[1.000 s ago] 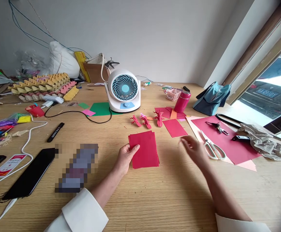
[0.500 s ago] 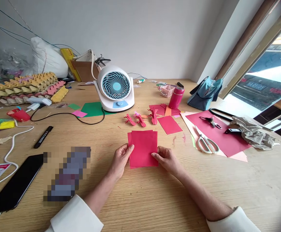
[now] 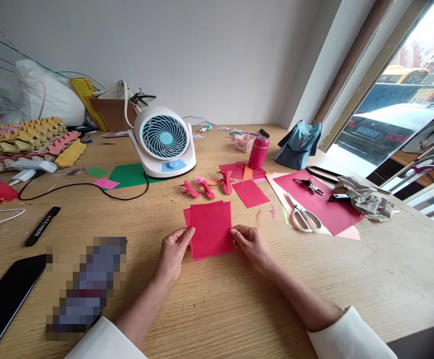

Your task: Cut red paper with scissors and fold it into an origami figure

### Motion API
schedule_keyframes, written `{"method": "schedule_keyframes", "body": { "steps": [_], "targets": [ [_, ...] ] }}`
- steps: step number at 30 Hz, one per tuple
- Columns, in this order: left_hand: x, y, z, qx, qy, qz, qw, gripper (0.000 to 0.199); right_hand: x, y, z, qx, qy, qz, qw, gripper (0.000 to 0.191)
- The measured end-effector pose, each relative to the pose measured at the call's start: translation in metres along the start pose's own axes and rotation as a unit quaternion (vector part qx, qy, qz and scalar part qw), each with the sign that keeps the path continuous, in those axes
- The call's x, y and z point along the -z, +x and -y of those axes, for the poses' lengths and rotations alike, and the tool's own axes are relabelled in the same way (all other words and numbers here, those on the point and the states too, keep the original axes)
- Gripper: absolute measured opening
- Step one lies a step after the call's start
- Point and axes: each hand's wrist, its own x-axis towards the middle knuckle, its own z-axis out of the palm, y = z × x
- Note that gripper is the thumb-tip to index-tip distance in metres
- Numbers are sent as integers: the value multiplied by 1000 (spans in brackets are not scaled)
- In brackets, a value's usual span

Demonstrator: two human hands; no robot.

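Note:
Two or more red paper sheets (image 3: 212, 229), overlapping and slightly askew, are held up above the wooden table between my hands. My left hand (image 3: 175, 249) pinches their left edge, thumb on the front face. On the right edge, the thumb and fingers of my right hand (image 3: 249, 244) are closed. Just beyond the sheets stand several small folded red paper figures (image 3: 206, 188). A single red paper piece (image 3: 250, 193) lies flat to the right of them.
A white fan (image 3: 164, 139) stands at the back on green paper (image 3: 127, 176). Scissors (image 3: 303, 214) and keys (image 3: 309, 185) lie on large red paper (image 3: 336, 212) at right. A red can (image 3: 258, 152) and blue bag (image 3: 299, 144) are behind. At left lie a marker (image 3: 43, 226) and black phone (image 3: 9, 304).
The view has turned to the right, so everything sits further left. The sheets have fanned slightly, with more of the rear one showing at the left. Both hands keep their grip.

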Motion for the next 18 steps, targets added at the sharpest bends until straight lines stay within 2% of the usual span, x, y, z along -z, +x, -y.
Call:
{"method": "schedule_keyframes", "body": {
  "steps": [6, 9, 12, 15, 18],
  "targets": [
    [0, 1, 0, -9, 4, -7, 1000, 34, 18, 8, -3, -8, 11, -73, 997, 42],
    [-1, 2, 2, -22, 8, -17, 1000, 35, 16, 8, -4, 5, 13, -62, 998, 39],
    [-2, 1, 3, -23, 9, -17, 1000, 36, 4, 5, -8, 18, 4, -38, 999, 35],
    [-3, 0, 1, -9, 1, -9, 1000, 36, -5, 2, -12, 21, -14, -31, 999, 40],
    [-3, -1, 0, 1, -4, -12, 1000, 37, -5, 3, -14, 32, -11, -39, 999, 42]
  ]
}}
